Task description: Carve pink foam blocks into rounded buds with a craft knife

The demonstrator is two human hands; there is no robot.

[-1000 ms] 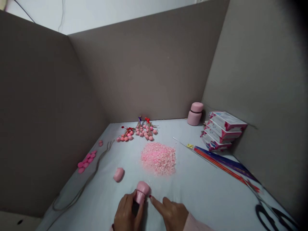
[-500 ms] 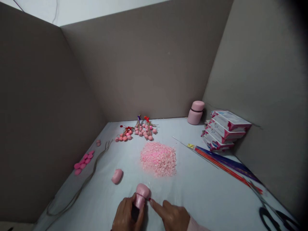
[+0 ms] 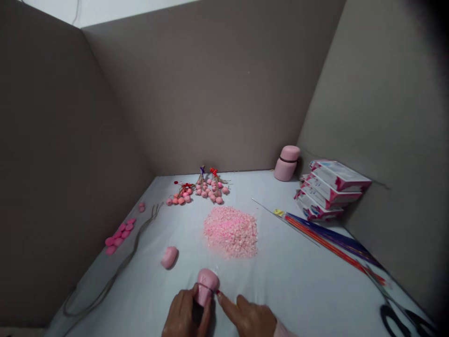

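Observation:
My left hand (image 3: 184, 316) is closed round the lower end of a pink lump of clay (image 3: 206, 283) at the near edge of the white table. A thin dark thread circles the lump near my fingers. My right hand (image 3: 250, 316) has its forefinger stretched out, its red-nailed tip touching the lump's right side at the thread; the other fingers are curled. A smaller pink clay piece (image 3: 169, 257) lies to the left. A heap of pink flakes (image 3: 231, 231) sits just beyond the lump.
Finished pink ball clusters with red and purple ties (image 3: 199, 189) lie at the back. Flat pink discs (image 3: 119, 236) and brown wires (image 3: 115, 271) are at the left. A pink jar (image 3: 286, 163), stacked boxes (image 3: 329, 189), coloured sticks (image 3: 333, 245) and scissors (image 3: 403, 320) line the right.
My hands and the lump have stayed nearly still. The view has shifted slightly, so the hands sit a little lower in the picture.

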